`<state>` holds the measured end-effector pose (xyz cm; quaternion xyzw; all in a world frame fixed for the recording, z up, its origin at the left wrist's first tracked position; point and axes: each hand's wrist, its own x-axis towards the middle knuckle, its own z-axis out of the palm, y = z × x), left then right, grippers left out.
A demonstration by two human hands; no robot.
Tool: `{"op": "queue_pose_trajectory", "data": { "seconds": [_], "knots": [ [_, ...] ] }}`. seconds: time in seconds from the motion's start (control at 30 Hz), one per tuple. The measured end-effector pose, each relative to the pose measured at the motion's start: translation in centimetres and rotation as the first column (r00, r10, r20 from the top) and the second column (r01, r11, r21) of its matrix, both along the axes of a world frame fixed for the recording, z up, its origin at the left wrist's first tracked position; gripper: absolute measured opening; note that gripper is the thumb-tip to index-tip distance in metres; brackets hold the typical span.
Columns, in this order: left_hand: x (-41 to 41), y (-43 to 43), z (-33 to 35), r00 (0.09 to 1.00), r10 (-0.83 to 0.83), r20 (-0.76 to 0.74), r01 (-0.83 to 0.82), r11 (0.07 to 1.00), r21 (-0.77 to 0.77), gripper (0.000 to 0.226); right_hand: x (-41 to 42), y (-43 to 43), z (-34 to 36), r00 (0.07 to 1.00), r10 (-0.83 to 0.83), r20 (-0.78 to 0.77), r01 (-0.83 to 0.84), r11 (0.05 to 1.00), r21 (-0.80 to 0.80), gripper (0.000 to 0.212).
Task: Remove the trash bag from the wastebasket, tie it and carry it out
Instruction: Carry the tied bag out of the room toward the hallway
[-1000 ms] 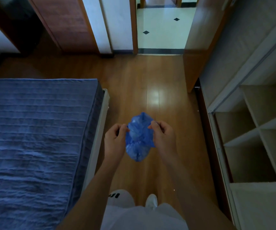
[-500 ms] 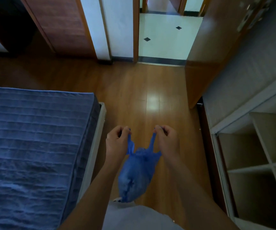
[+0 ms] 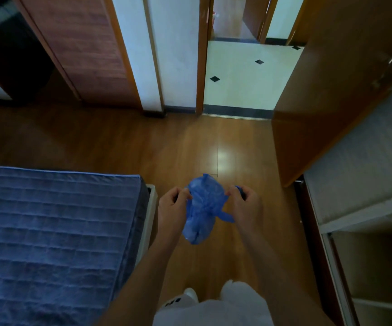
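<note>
A small blue plastic trash bag [image 3: 202, 210] hangs in the air between my two hands, over the wooden floor. My left hand [image 3: 173, 205] pinches one top corner of the bag. My right hand [image 3: 244, 205] pinches the other top corner, and a loose blue strip trails below that hand. The bag is bunched up, its body level with my hands and its bottom sagging just under them. No wastebasket is in view.
A bed with a blue quilted mattress [image 3: 53, 243] fills the left. An open wooden door [image 3: 326, 102] and white shelving [image 3: 366, 255] stand on the right. An open doorway [image 3: 242, 85] to a white tiled floor lies straight ahead. My legs and shoes [image 3: 190, 295] show below.
The bag, hanging long below my hands half a second ago, has swung back up between them. The view has shifted toward the doorway.
</note>
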<state>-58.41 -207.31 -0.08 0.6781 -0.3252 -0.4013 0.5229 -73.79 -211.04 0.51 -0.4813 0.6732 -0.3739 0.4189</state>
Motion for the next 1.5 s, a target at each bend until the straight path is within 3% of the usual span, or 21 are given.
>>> {"op": "queue_pose_trajectory", "data": {
  "seconds": [0.4,0.67,1.07,1.5],
  "knots": [
    [2.8,-19.3,-1.8,0.999,0.024,0.027,-0.025,0.999,0.031,0.044,2.5,-20.1,-2.1,0.995,0.082,0.063,-0.080,0.996,-0.034,0.028],
    [2.3,-35.5,0.0,0.994,0.053,0.095,-0.063,0.993,0.101,0.032,2.6,-37.7,-1.5,0.963,0.260,0.070,-0.261,0.965,0.000,0.022],
    [4.5,-50.1,-0.2,0.987,0.121,0.109,-0.131,0.987,0.090,0.029,4.9,-52.2,-1.4,0.955,0.280,0.103,-0.277,0.960,-0.044,0.020],
    [15.9,-68.9,-1.3,0.994,0.050,0.098,-0.062,0.991,0.122,0.029,15.5,-70.7,-2.5,0.964,0.252,0.081,-0.253,0.968,-0.001,0.021]
  ]
}}
